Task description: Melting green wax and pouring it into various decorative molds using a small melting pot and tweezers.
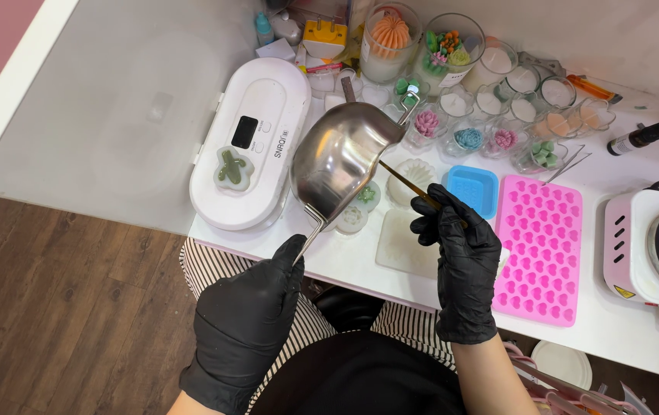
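Observation:
My left hand (249,315), in a black glove, grips the handle of a steel melting pot (341,157) and holds it tilted above the white table (345,265). Its spout points toward a white flower-shaped mould (412,178). My right hand (460,257), also gloved in black, pinches a thin wooden stick (406,183) whose far end reaches up to the pot's rim. Two small round moulds with green shapes (360,206) lie under the pot, partly hidden by it. A flat translucent mould (402,246) rests near my right hand.
A white oval device (256,134) carries a green cactus mould (233,169) at the left. A blue square mould (474,188) and a pink heart mould tray (538,246) lie to the right, then a pink-and-white hot plate (656,246). Several glass candle jars (498,100) line the back.

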